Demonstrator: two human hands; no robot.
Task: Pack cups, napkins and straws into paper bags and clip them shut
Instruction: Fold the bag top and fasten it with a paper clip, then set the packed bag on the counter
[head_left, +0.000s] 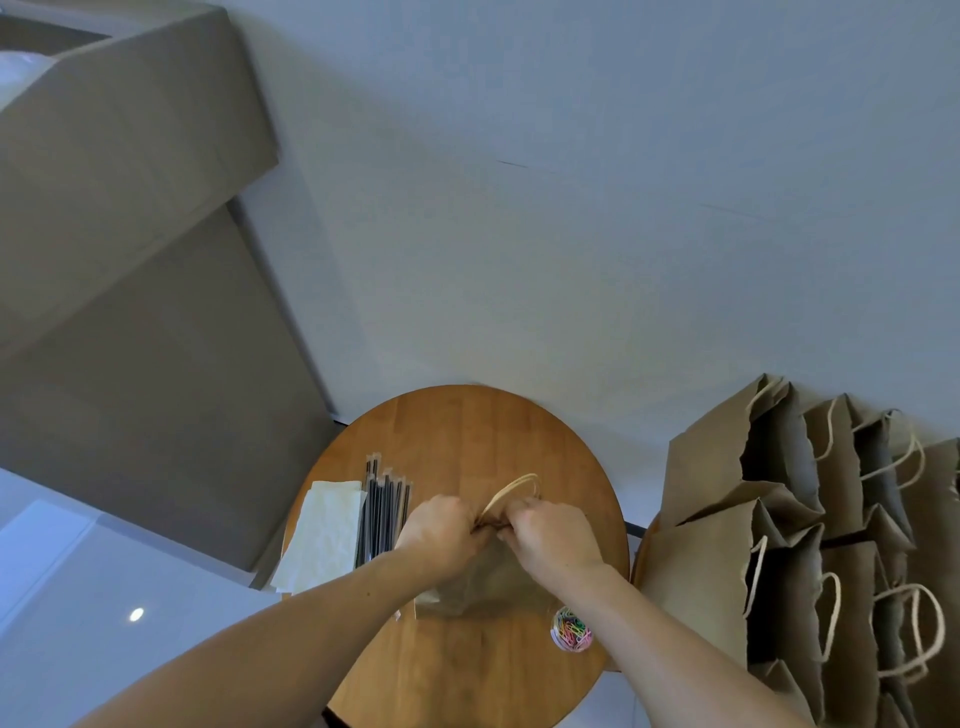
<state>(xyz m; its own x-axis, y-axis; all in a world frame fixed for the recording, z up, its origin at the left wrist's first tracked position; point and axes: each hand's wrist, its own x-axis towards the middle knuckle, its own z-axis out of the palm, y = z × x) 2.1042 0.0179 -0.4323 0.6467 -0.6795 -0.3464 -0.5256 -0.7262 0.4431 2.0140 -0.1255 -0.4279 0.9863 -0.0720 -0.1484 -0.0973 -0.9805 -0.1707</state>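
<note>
A brown paper bag (483, 582) stands on the round wooden table (457, 431), its twine handles (511, 491) sticking up at the far side. My left hand (441, 530) and my right hand (550, 535) both pinch the bag's top edge together, meeting at the middle. Whether a clip is between the fingers is hidden. Wrapped black straws (384, 506) lie in a row left of the bag, and a stack of white napkins (324, 535) lies further left. A small clear tub of coloured paper clips (571, 629) stands by my right forearm. No cups are visible.
Several brown paper bags (810, 530) with twine handles stand on the floor to the right of the table. A grey sofa (130, 260) fills the left side. A white wall runs behind the table.
</note>
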